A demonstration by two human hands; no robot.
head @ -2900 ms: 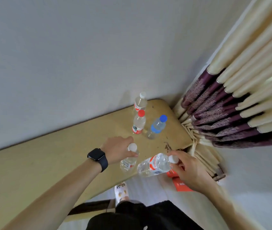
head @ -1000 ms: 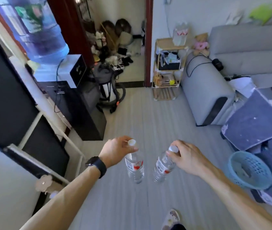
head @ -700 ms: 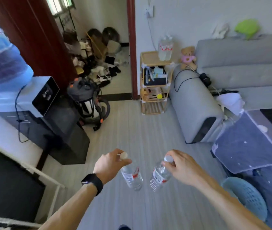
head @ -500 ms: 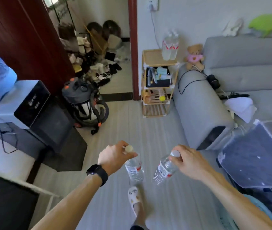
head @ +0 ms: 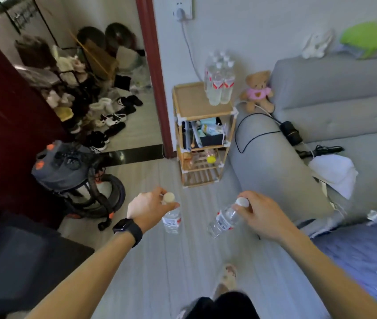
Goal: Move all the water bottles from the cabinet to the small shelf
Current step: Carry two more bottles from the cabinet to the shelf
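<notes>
My left hand grips a clear water bottle by its white-capped neck, and the bottle hangs down over the floor. My right hand holds a second clear bottle by the neck, tilted down to the left. Ahead stands the small wooden shelf against the wall beside the sofa arm. Several water bottles with red labels stand upright at the back right of its top board. The cabinet is out of view.
A grey vacuum cleaner with its hose sits on the floor to the left. A grey sofa with a teddy bear and cables is to the right. A dark cabinet is near left, a doorway with shoes behind.
I took two bottles off the wooden cabinet top, turned round and walked across the room. The small shelf has grown closer and larger in view. Both hands keep hold of their bottles.
</notes>
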